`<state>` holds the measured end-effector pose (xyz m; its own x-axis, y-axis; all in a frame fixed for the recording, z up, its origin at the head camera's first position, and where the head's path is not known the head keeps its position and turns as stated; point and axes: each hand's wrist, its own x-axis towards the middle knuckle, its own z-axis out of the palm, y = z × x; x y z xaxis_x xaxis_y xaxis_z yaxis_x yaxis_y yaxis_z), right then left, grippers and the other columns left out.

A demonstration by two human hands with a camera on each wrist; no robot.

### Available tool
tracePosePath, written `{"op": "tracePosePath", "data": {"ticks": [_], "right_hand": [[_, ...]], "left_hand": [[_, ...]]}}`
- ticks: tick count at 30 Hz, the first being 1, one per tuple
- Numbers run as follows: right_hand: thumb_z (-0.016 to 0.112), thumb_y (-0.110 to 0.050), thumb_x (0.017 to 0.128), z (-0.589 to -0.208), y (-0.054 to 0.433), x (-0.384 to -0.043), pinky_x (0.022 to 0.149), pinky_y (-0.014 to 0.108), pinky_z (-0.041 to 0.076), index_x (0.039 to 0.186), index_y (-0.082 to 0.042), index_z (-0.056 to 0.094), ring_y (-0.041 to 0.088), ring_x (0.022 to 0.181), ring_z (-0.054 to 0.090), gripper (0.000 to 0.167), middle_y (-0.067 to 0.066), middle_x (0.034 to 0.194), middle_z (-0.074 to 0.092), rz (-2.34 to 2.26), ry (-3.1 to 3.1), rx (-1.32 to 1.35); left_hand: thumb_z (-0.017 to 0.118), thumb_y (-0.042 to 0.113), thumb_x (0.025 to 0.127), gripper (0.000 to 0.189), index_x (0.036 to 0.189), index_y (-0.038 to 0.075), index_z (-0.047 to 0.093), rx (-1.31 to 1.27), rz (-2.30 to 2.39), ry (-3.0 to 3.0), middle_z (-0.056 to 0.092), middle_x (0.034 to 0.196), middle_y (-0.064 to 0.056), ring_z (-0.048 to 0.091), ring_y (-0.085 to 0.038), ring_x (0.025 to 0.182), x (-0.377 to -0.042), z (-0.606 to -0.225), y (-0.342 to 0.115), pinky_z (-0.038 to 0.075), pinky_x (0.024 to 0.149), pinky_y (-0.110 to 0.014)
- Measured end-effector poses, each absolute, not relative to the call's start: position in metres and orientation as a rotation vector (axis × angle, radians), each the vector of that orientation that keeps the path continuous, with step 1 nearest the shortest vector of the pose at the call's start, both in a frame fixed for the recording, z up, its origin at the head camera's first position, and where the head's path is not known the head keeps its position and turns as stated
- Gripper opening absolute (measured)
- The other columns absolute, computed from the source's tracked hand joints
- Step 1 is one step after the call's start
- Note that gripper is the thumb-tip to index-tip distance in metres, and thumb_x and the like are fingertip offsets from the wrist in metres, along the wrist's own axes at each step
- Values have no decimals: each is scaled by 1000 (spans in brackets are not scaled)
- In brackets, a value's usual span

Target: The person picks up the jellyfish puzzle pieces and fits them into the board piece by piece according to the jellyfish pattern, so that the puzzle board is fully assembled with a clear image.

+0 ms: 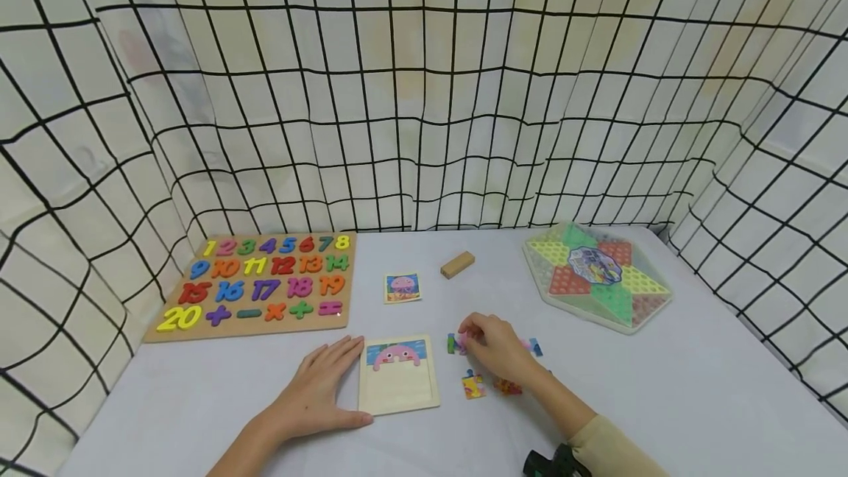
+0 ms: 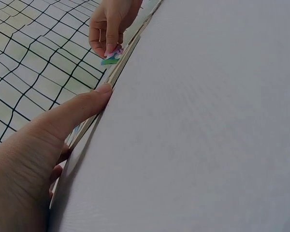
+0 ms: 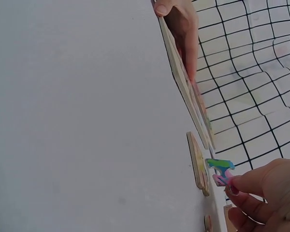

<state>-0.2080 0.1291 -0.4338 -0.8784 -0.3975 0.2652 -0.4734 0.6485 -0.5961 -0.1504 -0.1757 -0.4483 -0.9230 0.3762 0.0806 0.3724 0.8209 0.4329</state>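
The left hand (image 1: 316, 392) lies at the left side of a square wooden puzzle tray (image 1: 399, 394), thumb at the near corner and fingertips by the far corner. Fitted along the tray's far side are pieces showing a pink octopus head (image 1: 397, 354) on blue. Just right of the tray, the right hand (image 1: 498, 348) pinches a green, blue and pink puzzle piece (image 3: 221, 166) between thumb and fingers. Below that hand lie a yellow puzzle piece (image 1: 473, 386) and a red-orange one (image 1: 508, 386). A blue piece (image 1: 535, 347) shows beyond it, partly hidden.
An octopus picture card (image 1: 403, 288) and a small wooden block (image 1: 458, 265) lie behind the tray. At the left is a number board (image 1: 252, 326); a hexagonal game box (image 1: 596, 274) sits at the back right. Black netting (image 1: 424, 124) encloses the table. A black object (image 1: 556, 462) is by the right sleeve.
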Motion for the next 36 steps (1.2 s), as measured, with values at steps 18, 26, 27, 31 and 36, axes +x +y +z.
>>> {"op": "tracePosePath", "data": {"ticks": [18, 26, 27, 31, 36], "right_hand": [[65, -8, 84, -424, 107, -212, 59, 20, 45, 87, -11, 62, 10, 72, 51, 5, -8, 76, 58, 1186, -2687, 714], [62, -8, 87, -424, 84, -211, 59, 21, 45, 90, -8, 62, 10, 70, 50, 4, -6, 77, 58, 1289, -2687, 790], [62, -9, 87, -425, 80, -211, 59, 21, 45, 91, -9, 62, 10, 70, 50, 4, -6, 77, 58, 1303, -2689, 797], [61, -11, 88, -428, 69, -208, 58, 20, 44, 92, -12, 62, 9, 70, 50, 4, -8, 77, 56, 1377, -2721, 789], [61, -11, 88, -432, 56, -203, 57, 19, 43, 92, -12, 62, 7, 67, 49, 4, -8, 75, 56, 1425, -2724, 790]], "left_hand": [[55, 83, 56, 112, 137, 8, 41, 580, 641, 3070, 38, 141, -7, 31, -27, 129, -150, -451, -174, 21, 104, -53], [51, 82, 63, 106, 140, 9, 38, 638, 625, 3094, 35, 144, -7, 28, -22, 132, -152, -452, -175, 19, 105, -49], [51, 80, 64, 104, 140, 10, 38, 640, 627, 3093, 35, 143, -7, 28, -22, 132, -152, -452, -175, 19, 105, -49], [54, 71, 72, 93, 138, 8, 40, 669, 645, 3087, 37, 142, -8, 30, -24, 131, -151, -451, -177, 20, 105, -49], [58, 61, 77, 84, 139, 7, 39, 702, 651, 3073, 37, 142, -8, 28, -22, 133, -151, -452, -179, 18, 106, -48]]}}
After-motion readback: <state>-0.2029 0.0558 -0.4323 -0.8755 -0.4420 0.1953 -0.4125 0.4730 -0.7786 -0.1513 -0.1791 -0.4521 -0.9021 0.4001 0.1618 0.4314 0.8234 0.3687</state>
